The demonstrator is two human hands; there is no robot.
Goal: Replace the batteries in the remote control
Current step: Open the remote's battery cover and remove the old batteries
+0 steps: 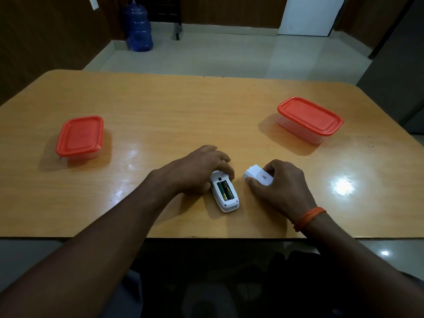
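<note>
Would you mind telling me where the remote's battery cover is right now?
In the head view, the battery cover is off the remote and held in the right hand, low over the table, just right of the remote.

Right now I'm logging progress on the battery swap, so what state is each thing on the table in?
remote control: face down on the table, battery compartment open
batteries: two, seated side by side in the compartment
battery cover: off the remote, in the right hand's grip
left hand: pressing the remote's far end
right hand: closed on the cover
left container: lid on
right container: lid on
</note>
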